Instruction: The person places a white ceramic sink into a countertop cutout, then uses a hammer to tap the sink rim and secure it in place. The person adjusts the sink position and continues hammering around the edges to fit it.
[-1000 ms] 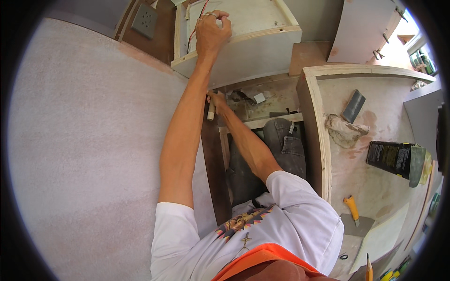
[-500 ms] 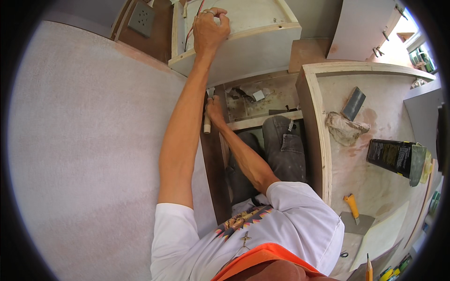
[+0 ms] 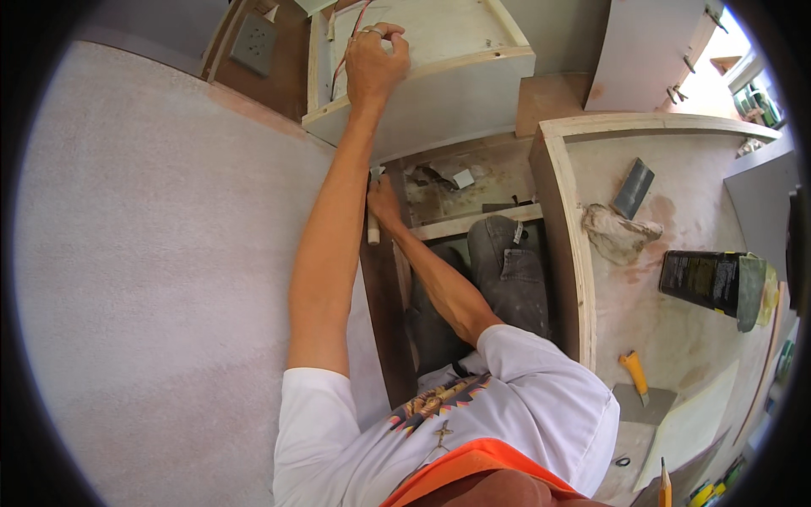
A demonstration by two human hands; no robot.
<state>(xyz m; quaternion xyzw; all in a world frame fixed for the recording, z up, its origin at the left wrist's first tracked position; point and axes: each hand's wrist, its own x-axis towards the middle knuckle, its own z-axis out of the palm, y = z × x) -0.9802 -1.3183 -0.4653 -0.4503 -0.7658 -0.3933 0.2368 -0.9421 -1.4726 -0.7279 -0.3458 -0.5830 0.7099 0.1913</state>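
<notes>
My left hand (image 3: 377, 66), with a ring on one finger, is stretched out over a pale wood-framed box (image 3: 460, 63). Its thumb and fingers curl together, and whatever they might hold is hidden. Thin red and dark wires (image 3: 345, 61) run beside it. Lower down, under my left forearm's right side, my right hand (image 3: 384, 204) is closed around a tool with a pale wooden handle (image 3: 373, 231). The tool's upper end is mostly hidden by the fingers, so its kind is unclear. It lies close to a dark brown upright board (image 3: 384, 313).
A large pale panel (image 3: 169, 253) fills the left. On the right, a wood-edged surface (image 3: 617, 304) bears a grey block (image 3: 633, 188), a crumpled rag (image 3: 621, 234), a black can (image 3: 703, 281) and a yellow-handled knife (image 3: 633, 376). A socket plate (image 3: 253, 44) is at upper left.
The view has shifted slightly, so the box and surface sit a little differently. Both hands keep nearly the same places and grips.
</notes>
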